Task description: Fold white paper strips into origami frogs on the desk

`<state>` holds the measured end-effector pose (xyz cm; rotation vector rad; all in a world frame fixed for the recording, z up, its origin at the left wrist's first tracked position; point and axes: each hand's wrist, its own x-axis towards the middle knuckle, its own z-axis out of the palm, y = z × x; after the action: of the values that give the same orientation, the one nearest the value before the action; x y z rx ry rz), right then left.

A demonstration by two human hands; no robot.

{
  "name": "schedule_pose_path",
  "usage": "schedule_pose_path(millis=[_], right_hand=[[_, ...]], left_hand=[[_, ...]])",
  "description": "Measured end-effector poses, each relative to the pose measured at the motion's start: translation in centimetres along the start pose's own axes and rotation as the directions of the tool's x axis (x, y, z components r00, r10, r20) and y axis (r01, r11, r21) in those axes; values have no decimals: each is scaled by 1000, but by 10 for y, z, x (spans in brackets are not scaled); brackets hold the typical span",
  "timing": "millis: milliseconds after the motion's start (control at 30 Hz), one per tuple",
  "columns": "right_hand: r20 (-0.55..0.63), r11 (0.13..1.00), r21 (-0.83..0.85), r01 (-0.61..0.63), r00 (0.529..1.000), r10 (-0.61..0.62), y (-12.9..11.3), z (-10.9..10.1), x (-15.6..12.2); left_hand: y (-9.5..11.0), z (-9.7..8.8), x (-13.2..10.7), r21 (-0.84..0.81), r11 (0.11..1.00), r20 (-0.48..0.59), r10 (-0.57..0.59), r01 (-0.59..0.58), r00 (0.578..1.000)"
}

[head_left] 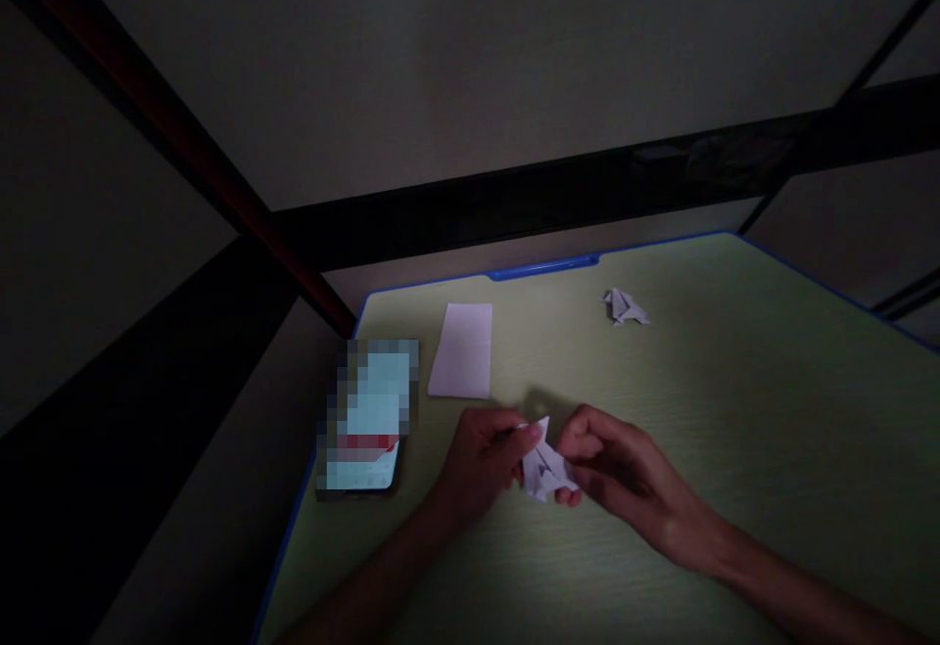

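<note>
A small piece of folded white paper (544,470), with pointed flaps and creases, is held over the near part of the table. My left hand (486,454) is closed on its left side, the thumb pressing on top near an upright tip. At its lower right corner, my right hand (624,474) pinches the paper between thumb and fingers. The fingertips partly cover the paper's edges. Farther back on the right lies another folded paper figure (624,307), apart from both hands.
A flat white paper sheet (462,351) lies left of centre, beyond my left hand. Beside it, a phone (378,488) with a lit, blurred screen sits near the left edge. The pale table (734,351) has a blue rim and a blue strip (543,268) at the back, close to panels.
</note>
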<state>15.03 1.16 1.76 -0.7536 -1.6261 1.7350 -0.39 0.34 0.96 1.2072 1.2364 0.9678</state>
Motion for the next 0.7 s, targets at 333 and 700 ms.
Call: schedule_pose_path(millis=[333, 700], right_hand=[[74, 984, 75, -159, 985, 153, 6, -5, 6], [-1, 960, 74, -269, 963, 270, 8, -2, 7]], left_hand=[[2, 2, 0, 17, 1000, -39, -9, 10, 999], [3, 4, -2, 32, 999, -28, -33, 33, 999]])
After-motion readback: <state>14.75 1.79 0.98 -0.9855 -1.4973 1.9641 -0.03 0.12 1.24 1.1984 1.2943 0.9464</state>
